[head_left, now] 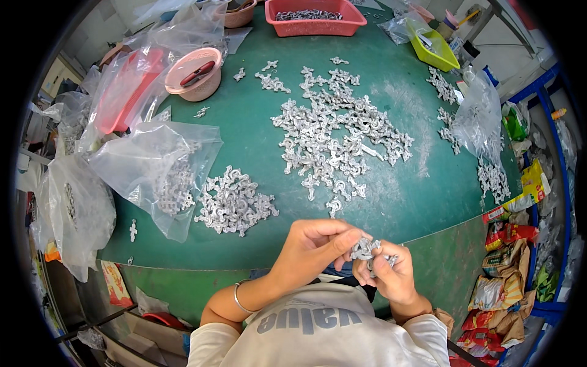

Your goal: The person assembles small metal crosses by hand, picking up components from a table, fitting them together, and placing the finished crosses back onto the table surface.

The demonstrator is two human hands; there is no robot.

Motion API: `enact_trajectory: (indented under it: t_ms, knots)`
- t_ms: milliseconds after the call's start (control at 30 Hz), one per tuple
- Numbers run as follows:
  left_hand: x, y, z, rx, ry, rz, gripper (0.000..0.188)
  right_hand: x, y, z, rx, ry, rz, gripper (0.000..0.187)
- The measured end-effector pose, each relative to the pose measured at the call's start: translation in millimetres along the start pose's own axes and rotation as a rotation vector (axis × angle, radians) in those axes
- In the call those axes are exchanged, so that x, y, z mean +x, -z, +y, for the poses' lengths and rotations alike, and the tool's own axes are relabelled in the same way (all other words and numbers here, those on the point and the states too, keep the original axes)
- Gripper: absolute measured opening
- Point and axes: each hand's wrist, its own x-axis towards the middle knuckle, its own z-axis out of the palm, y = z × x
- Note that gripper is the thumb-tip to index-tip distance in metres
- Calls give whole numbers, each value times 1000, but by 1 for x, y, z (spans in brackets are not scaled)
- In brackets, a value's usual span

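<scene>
Head view: low in the frame's centre, I am seeing the left hand (pixel 315 244) and right hand (pixel 391 275) meeting, their fingers (pixel 353 237) pinching a small silver metal part (pixel 365 248) between the fingertips, over the green bench's (pixel 403 196) near edge.

A green table (pixel 397 202) carried most of the clutter. At its far edge stood a red tray (pixel 316 20) holding grey metal parts, with a yellow-green tray (pixel 435 50) toward the far right corner. A pink basket (pixel 195 74) with a red-handled tool inside sat near the far left corner, beside a clear bag (pixel 125 92) over something red. Another clear bag (pixel 156 171) lay open at the left edge, metal parts spilling from it. A further clear bag (pixel 477 116) rested at the right edge. Colourful snack wrappers (pixel 510 257) were heaped off the table's right side.
</scene>
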Motion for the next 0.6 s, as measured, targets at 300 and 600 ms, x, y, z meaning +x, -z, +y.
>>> enact_trajectory:
  t_ms: [300,600]
  knots:
    - [-1,0,1,-17,27,-7,21,-1,0,4,69,68,-59,28]
    - [0,-2,0,-26,35,8,22,-2,4,10,122,70,-93,31]
